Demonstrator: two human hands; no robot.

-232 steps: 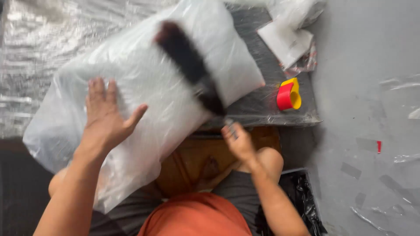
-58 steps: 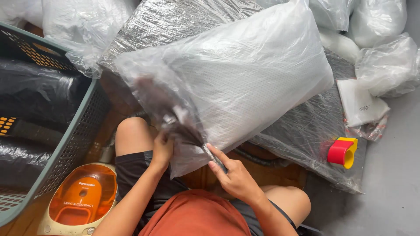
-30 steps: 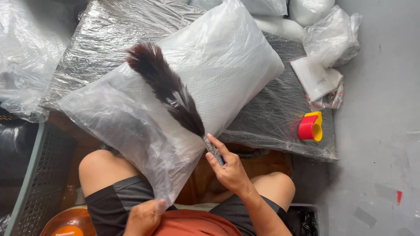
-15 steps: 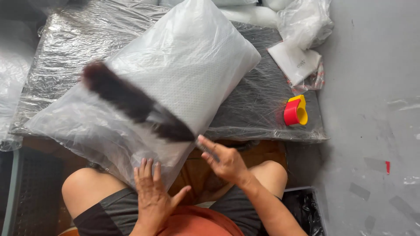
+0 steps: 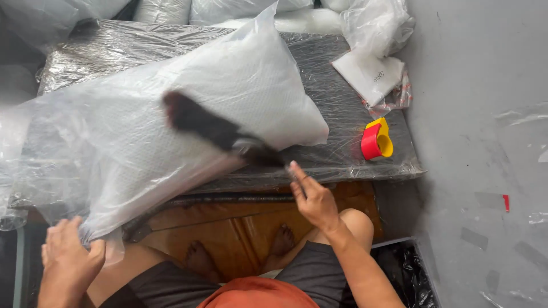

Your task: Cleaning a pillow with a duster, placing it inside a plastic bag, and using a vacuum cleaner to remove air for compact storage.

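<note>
The right hand (image 5: 313, 199) grips the handle of a dark feather duster (image 5: 220, 130), its blurred plume lying across a white pillow in a clear plastic bag (image 5: 171, 131). The left hand (image 5: 67, 263) pinches the bag's near corner. The pillow rests on a plastic-wrapped table (image 5: 337, 85), a red-and-yellow tape dispenser (image 5: 377, 140) near the right edge

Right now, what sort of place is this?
Probably a small packing workshop: a pillow in a clear plastic bag on a plastic-wrapped table, more bagged goods behind, and a red-and-yellow tape dispenser.
</note>
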